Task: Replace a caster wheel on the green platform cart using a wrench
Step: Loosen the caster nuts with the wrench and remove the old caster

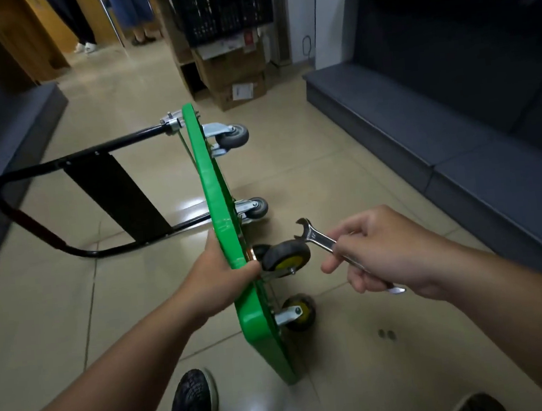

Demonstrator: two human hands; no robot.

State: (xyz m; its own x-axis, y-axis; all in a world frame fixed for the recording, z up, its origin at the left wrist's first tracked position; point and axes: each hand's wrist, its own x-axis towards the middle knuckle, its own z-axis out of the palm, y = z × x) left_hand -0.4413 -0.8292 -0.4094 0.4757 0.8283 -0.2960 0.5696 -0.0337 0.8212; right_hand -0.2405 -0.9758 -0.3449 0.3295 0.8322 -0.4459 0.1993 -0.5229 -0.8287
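Observation:
The green platform cart [210, 178] stands on its side edge on the floor, its black folding handle [65, 197] lying out to the left. My left hand [218, 275] grips the cart's upper edge. Just right of that hand sits a black caster wheel with a yellow hub [285, 256], and a second yellow-hub wheel [300, 312] is below it. Two grey caster wheels [232, 136] [256, 207] are at the far end. My right hand [375, 255] holds a silver open-end wrench [318, 237], its jaw just above the near wheel.
Two small round metal pieces [386, 334] lie on the tiled floor to the right of the cart. Dark grey shelving [435, 109] lines the right side, more at the left. Cardboard boxes [235, 74] and a black crate stand behind the cart. My shoes [195, 405] are at the bottom.

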